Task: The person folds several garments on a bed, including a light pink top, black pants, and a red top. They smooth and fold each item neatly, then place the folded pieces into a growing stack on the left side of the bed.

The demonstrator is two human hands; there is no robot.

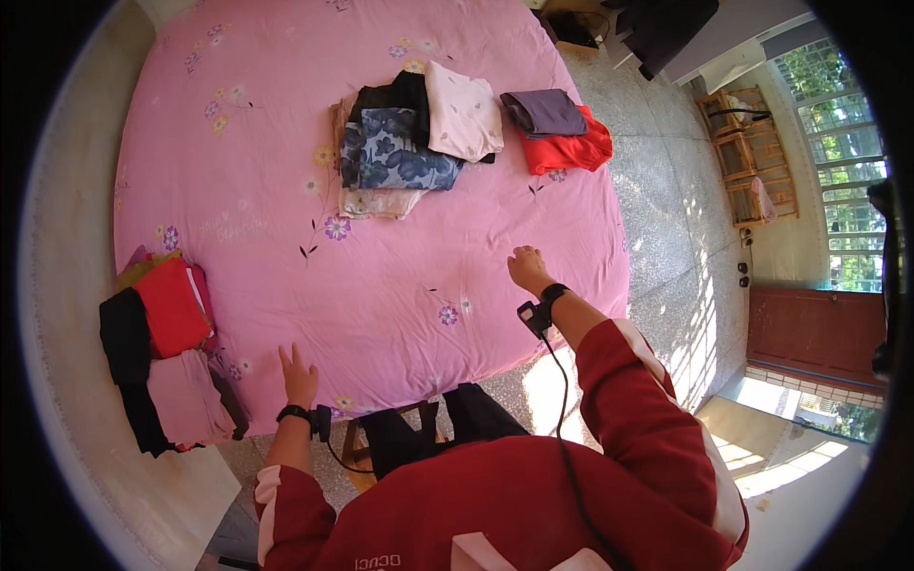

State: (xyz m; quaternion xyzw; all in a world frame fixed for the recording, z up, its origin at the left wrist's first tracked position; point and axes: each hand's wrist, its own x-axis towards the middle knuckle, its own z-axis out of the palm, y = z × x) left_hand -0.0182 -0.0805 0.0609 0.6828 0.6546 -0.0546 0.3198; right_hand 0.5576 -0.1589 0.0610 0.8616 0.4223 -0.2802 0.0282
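Note:
My left hand (300, 380) is over the near left part of a pink flowered bed sheet (400, 285), fingers spread, holding nothing. To its left lies a pile of folded clothes, with a red garment (175, 307), a black garment (125, 328) and a pale pink garment (187, 396) on show. Palm down, my right hand (528, 268) is at the sheet farther right, its fingers slightly bent and nothing visible in them. Beyond it are a folded dark purple garment (544, 113) on a red one (571, 146), a white patterned garment (464, 114) and a blue floral garment (400, 150).
Black straps with small devices are on both wrists, and a cable (564, 400) runs from the right one along my body. A wooden stool (353, 457) stands at the bed's near edge. A speckled floor (650, 214) and a wooden rack (750, 157) lie to the right.

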